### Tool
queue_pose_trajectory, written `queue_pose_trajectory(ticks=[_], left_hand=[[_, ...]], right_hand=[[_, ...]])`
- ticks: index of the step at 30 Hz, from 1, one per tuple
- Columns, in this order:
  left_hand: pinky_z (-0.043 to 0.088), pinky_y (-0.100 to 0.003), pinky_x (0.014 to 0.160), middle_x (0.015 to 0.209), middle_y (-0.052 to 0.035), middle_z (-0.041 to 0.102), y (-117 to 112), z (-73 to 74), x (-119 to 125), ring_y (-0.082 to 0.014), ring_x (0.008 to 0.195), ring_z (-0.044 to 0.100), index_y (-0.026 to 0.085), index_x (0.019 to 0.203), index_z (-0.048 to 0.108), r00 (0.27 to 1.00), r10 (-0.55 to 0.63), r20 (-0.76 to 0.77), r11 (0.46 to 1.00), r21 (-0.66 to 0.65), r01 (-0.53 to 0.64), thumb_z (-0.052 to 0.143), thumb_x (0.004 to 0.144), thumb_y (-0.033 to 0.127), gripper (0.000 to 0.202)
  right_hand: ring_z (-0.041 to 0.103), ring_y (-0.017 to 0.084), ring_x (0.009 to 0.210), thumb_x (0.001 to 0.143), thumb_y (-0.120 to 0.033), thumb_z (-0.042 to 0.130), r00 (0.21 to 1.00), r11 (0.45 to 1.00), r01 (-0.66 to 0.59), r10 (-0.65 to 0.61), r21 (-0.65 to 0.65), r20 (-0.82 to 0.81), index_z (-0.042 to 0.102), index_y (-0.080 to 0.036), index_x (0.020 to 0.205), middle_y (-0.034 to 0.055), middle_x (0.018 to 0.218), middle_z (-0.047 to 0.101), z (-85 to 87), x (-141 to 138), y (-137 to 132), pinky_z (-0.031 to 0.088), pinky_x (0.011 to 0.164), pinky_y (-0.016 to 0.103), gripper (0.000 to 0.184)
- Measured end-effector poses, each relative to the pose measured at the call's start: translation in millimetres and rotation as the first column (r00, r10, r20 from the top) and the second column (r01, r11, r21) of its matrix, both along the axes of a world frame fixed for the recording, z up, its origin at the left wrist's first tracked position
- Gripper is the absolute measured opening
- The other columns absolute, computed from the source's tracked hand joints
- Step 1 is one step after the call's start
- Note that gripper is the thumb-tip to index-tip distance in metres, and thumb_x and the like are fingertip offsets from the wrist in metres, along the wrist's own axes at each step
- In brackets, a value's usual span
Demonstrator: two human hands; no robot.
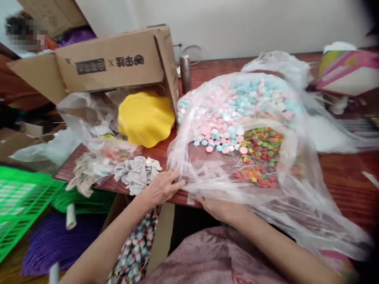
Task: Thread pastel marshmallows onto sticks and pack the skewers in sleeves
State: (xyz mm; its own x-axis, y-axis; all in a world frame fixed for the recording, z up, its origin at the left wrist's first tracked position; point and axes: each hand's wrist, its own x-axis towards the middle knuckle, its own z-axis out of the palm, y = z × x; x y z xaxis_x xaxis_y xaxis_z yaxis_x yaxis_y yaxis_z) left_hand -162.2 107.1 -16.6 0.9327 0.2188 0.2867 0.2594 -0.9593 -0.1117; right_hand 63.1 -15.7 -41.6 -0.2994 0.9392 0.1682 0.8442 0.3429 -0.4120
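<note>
Spread on the red-brown wooden table (pixel 349 169), just beyond the left hand (pixel 164 187) and right hand (pixel 223 207): a thin, crinkled plastic bag (pixel 286 150), see-through, milky at the folds. Inside, beyond the fingers, a heap of smooth, round pastel discs (pixel 225 114) in pink, blue and white; nearer the right hand, a smaller patch of ring-shaped pieces (pixel 262 148) in red, yellow and green. Left fingers slightly bent at the bag's near left edge; impossible to tell whether pinching the film. Right fingertips hidden at the near edge, grip impossible to tell. Just beside the left hand, rumpled grey cloth (pixel 134 171); farther out, a yellow dish (pixel 146 118) with wavy rim, then a stiff cardboard box (pixel 112 63). Well left, a green lattice basket (pixel 17 197).
</note>
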Motion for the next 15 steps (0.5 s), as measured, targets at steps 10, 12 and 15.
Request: queue_pose_trajectory(ticks=[10,12,15], left_hand=[[0.047,-0.044,0.083,0.109,-0.0128,0.059,-24.3,35.0,16.9,-0.0283,0.098,0.053,0.017,0.096,0.064,0.981,0.037,-0.190,0.997,-0.052,-0.048,0.068,0.087,0.041,0.026],[0.044,-0.048,0.089,0.120,-0.0163,0.057,-32.4,41.0,34.9,-0.0326,0.107,0.050,0.016,0.102,0.062,0.990,-0.017,-0.142,0.999,-0.048,0.010,0.070,0.085,0.042,0.032],[0.042,-0.046,0.089,0.122,-0.0159,0.058,-37.6,36.9,64.3,-0.0322,0.109,0.050,0.015,0.119,0.058,0.986,-0.090,-0.139,0.995,-0.062,0.082,0.065,0.089,0.034,0.036]], right_hand=[[0.053,0.028,0.128,0.092,-0.013,0.052,0.993,0.950,0.031,-0.064,0.310,0.095,0.057,-0.026,0.134,0.0095,0.134,0.064,51.8,71.3,-90.1,0.043,0.103,0.048,0.045],[0.054,0.033,0.124,0.091,-0.013,0.053,0.954,0.941,0.149,-0.217,0.303,0.205,0.059,-0.025,0.132,0.0108,0.132,0.064,53.2,93.0,-88.3,0.041,0.098,0.052,0.043],[0.060,0.030,0.103,0.089,-0.009,0.051,0.907,0.968,0.178,-0.231,0.176,0.353,0.067,-0.021,0.114,0.0107,0.111,0.070,41.9,114.9,-90.7,0.040,0.087,0.049,0.033]])
